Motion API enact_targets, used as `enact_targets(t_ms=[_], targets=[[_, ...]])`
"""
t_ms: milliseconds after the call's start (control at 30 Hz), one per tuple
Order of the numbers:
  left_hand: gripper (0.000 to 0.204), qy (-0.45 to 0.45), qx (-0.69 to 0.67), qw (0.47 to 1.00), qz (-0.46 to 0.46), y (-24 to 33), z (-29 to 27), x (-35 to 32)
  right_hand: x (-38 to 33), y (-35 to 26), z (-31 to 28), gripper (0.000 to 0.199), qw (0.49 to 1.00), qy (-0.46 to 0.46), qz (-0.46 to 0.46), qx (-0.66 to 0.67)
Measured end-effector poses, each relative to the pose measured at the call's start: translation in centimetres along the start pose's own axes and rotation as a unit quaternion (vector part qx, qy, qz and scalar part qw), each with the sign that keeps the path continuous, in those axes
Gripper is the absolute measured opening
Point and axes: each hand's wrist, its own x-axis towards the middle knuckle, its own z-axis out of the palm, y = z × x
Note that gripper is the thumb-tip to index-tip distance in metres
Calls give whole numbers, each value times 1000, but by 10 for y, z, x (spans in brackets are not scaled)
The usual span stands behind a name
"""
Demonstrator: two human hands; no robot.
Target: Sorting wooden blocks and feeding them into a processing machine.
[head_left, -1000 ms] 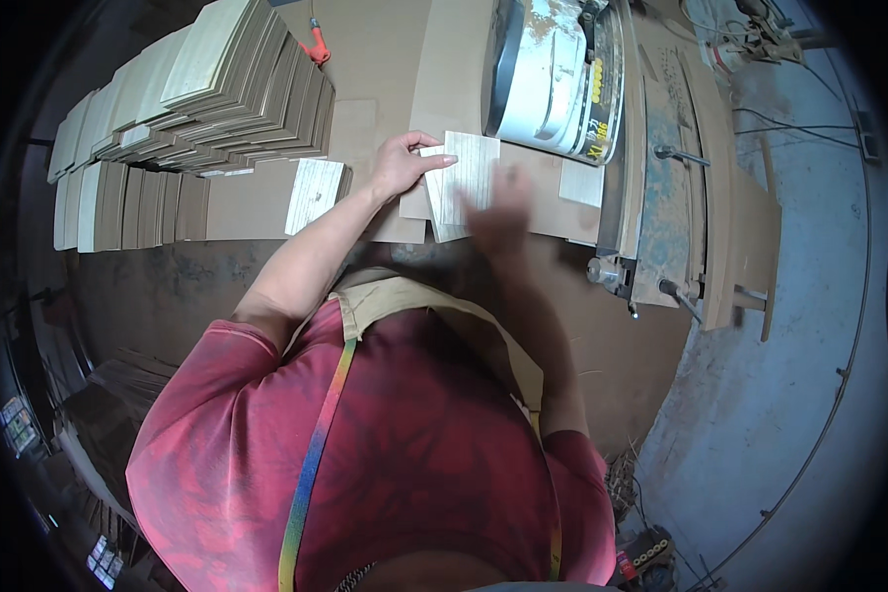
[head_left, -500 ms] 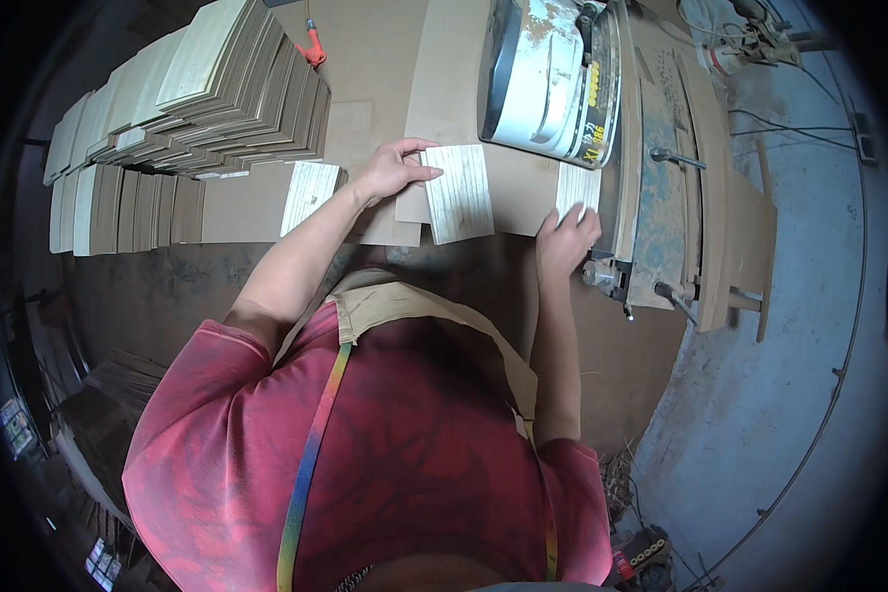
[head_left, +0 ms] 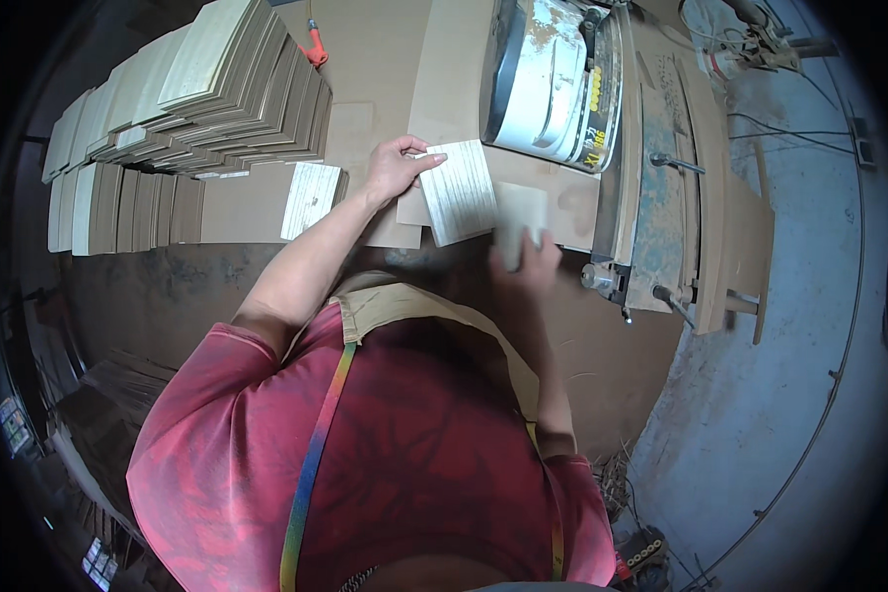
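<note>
Boards [head_left: 207,64] sat in big stacks at far left, with a short pile [head_left: 309,202] nearer the middle. Next along, the left hand [head_left: 395,173] had the upper left corner of a grained panel [head_left: 461,192] pinched, thumb on top, over the near edge of the tabletop [head_left: 252,212]. Just right of that, the right hand [head_left: 533,264] gripped another pale piece [head_left: 521,210], but blur meant I couldn't tell the exact finger placement. Step in hand, I'd say: handling two pieces, one per hand. Next move probably called for a steady left pinch and no knocked edges. Further right and back stood a white machine [head_left: 543,89].
</note>
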Motion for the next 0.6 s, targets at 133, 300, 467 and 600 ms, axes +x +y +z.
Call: enact_targets(t_ms=[133,300,467,600], targets=[[23,-56,14,998,16,9,-11,-3,23,62,-9,53,987,2,54,-150],[26,-57,41,997,-13,22,-1,-9,92,46,49,50,981,67,43,-175],[32,-45,-28,999,-7,-4,-10,2,72,-68,59,56,996,-51,-51,46],[39,-63,-34,997,-14,-3,-9,4,33,-47,30,61,996,-70,-14,56]])
